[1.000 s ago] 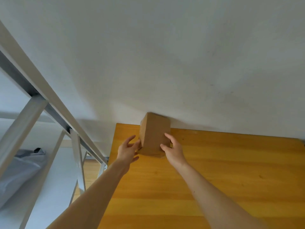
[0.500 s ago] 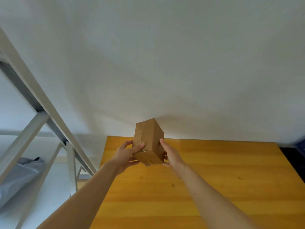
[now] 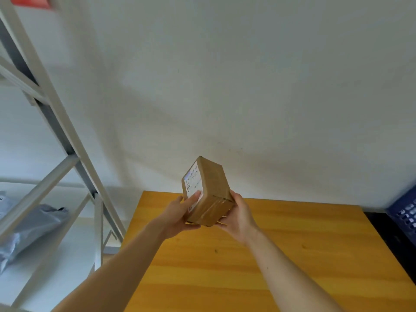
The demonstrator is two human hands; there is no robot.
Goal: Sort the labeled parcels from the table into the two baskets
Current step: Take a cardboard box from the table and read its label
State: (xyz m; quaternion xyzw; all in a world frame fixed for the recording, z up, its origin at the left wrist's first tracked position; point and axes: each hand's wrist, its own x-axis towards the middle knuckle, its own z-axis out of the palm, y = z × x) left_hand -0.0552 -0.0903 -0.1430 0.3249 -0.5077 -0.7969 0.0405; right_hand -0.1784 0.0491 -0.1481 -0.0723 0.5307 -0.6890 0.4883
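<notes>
Matt brown cardboard parcel point(image 3: 210, 194) with glossy tape near the fingers point(image 3: 193, 198) and a white paper label point(image 3: 193, 185); smooth varnished wooden table point(image 3: 258, 262); painted metal shelving point(image 3: 56, 122).

Brown cardboard parcel point(image 3: 206, 190), sealed with clear tape, held tilted above the far left part of the wooden table point(image 3: 281, 255); its white label point(image 3: 193, 184) faces left. Dark blue basket point(image 3: 405, 212) at far right.

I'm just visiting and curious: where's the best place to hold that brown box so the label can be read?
Probably as now: the cardboard box is tall and narrow, tilted, so grip its lower end from both sides. The left hand cups the label side, its thumb over the label's lower corner; the right hand supports the opposite lower edge. Sliding the thumb down would clear the label.
</notes>
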